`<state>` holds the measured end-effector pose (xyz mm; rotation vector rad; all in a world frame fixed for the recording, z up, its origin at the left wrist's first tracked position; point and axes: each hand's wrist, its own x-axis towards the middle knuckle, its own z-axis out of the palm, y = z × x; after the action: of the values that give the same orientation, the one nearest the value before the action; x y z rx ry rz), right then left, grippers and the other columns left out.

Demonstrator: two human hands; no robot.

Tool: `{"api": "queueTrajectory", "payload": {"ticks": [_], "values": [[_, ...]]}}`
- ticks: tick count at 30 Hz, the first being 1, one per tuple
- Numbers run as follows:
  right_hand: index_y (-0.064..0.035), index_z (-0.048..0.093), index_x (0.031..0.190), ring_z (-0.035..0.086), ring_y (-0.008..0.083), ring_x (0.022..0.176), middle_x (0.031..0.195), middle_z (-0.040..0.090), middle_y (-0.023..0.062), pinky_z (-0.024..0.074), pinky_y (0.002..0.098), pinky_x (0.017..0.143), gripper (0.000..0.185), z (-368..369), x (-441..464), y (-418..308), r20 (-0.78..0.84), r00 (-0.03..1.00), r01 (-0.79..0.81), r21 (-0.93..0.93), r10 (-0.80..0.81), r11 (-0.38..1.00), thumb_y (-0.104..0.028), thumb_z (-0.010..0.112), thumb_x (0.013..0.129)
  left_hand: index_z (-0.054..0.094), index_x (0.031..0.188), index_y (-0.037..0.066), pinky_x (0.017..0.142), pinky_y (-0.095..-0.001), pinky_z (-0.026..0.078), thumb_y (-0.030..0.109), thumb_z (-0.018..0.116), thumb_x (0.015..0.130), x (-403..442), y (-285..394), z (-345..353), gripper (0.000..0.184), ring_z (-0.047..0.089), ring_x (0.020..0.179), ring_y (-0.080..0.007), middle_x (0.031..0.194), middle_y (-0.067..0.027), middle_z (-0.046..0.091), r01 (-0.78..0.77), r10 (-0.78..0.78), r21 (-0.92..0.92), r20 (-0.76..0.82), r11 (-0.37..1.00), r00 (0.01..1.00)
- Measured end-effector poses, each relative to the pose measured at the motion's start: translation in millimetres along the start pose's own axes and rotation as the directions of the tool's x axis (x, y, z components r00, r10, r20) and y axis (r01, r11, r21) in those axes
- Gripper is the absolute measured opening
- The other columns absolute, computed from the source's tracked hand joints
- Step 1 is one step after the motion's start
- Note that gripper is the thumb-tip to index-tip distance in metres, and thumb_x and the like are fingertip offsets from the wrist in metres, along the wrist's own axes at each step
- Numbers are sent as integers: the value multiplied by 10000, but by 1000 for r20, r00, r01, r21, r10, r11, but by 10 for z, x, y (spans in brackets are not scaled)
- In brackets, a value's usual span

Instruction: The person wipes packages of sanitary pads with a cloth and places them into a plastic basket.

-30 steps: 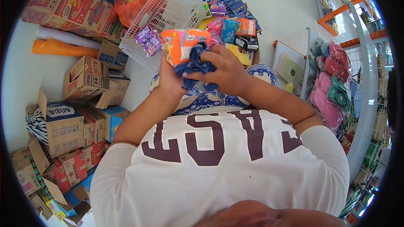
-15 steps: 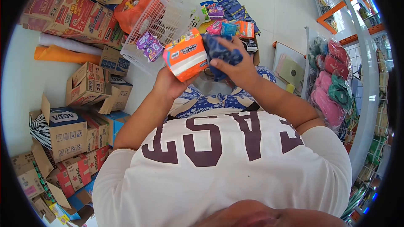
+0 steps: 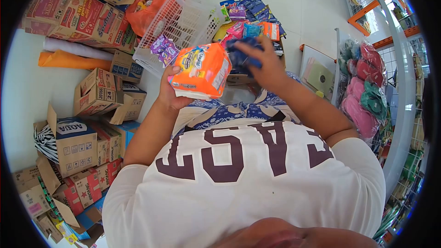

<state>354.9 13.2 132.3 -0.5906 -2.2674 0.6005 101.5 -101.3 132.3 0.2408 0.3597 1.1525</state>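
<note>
My left hand (image 3: 170, 87) grips an orange pack of sanitary pads (image 3: 197, 76) from its left side, above my lap. The pack is tilted, with its yellow printed face up. In my right hand (image 3: 266, 64) is a crumpled dark blue cloth (image 3: 240, 55), blurred by motion, just right of the pack. Beyond the hands lie several small packs, among them a pink pack (image 3: 235, 30), a light-blue pack (image 3: 251, 30) and another orange pack (image 3: 269, 31). A purple packet (image 3: 164, 50) lies against the white plastic basket (image 3: 158, 23), left of the pack I hold.
Cardboard boxes (image 3: 76, 149) are stacked along the left. An orange plastic bag (image 3: 151, 0) stands behind the basket. Flat blue packets (image 3: 252, 2) lie on the floor ahead. To the right, bagged coloured goods (image 3: 363, 87) hang beside a wire shelf (image 3: 358, 16).
The orange pack has turned in my left hand, showing a different face, and sits slightly lower and left. My right hand with the blue cloth has moved a little right, away from the pack.
</note>
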Motion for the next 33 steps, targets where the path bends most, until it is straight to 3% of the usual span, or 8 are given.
{"api": "queueTrajectory", "payload": {"ticks": [11, 14, 19, 21, 23, 27, 29, 33], "values": [[-261, 630, 1268, 522, 354, 1142, 1230, 464, 173, 455, 398, 970, 603, 27, 50, -78, -7, 998, 64, 136, -64, 989, 1, 727, 734, 417, 1358, -42, 1013, -434, 463, 264, 693, 738, -56, -76, -13, 744, 597, 1152, -313, 1284, -182, 578, -109, 149, 364, -85, 925, 985], [-218, 598, 1298, 530, 365, 1088, 1220, 465, 171, 442, 407, 982, 545, 58, 29, -12, -101, 951, -271, 194, 294, 943, 3, 675, 806, 376, 1391, -8, 1010, -384, 464, 150, 690, 722, -34, -82, 172, 755, 572, 1181, -263, 1295, -152, 553, -182, 238, 444, -74, 878, 968], [-242, 615, 1282, 536, 348, 1054, 1182, 490, 131, 468, 412, 930, 604, -201, 196, -457, -175, 984, 41, 19, -37, 999, -5, 710, 735, 389, 1404, 53, 1003, -333, 436, 35, 732, 692, 117, -168, 149, 790, 490, 1203, -216, 1289, -107, 465, -148, 505, 891, -102, 430, 857], [-286, 635, 1250, 539, 346, 1045, 1171, 521, 87, 493, 420, 884, 647, -193, 210, -559, 199, 926, 346, -115, -320, 931, -40, 752, 663, 440, 1365, 69, 1037, -346, 389, 79, 767, 655, 156, -198, 121, 782, 452, 1228, -237, 1269, -99, 455, -135, 518, 887, -129, 441, 846], [-277, 669, 1196, 548, 337, 1048, 1160, 531, 90, 485, 387, 903, 601, -135, 174, -496, 244, 918, 361, -192, -311, 913, -29, 744, 654, 495, 1302, 73, 1070, -356, 336, 72, 757, 605, 125, -158, 228, 745, 424, 1242, -260, 1241, -98, 460, -178, 467, 984, 171, -29, 868], [-224, 650, 1195, 573, 266, 1097, 1205, 568, 93, 511, 368, 878, 459, 4, 144, 120, 92, 995, 11, -362, 24, 932, -127, 739, 756, 518, 1276, 78, 1091, -349, 308, 84, 707, 549, -17, -52, 67, 751, 430, 1228, -261, 1263, -96, 453, -180, 429, 946, 50, 269, 902], [-110, 619, 1208, 605, 204, 1067, 1159, 629, 80, 504, 357, 894, 410, 64, 107, 419, 374, 607, -760, 532, 701, 374, -153, 746, 820, 434, 1355, 83, 1094, -361, 331, 116, 735, 551, -67, -89, 113, 859, 436, 1259, -258, 1304, -92, 443, -192, 368, 853, 0, 486, 930], [-47, 597, 1198, 636, 145, 975, 1070, 670, 41, 509, 328, 872, 409, 105, -1, 55, 658, 450, -705, 677, 603, -213, -201, 751, 851, 271, 1445, 99, 1071, -410, 390, 106, 718, 646, -27, -190, 189, 915, 454, 1289, -272, 1382, -109, 403, -283, 339, 510, -18, 812, 941]]}}
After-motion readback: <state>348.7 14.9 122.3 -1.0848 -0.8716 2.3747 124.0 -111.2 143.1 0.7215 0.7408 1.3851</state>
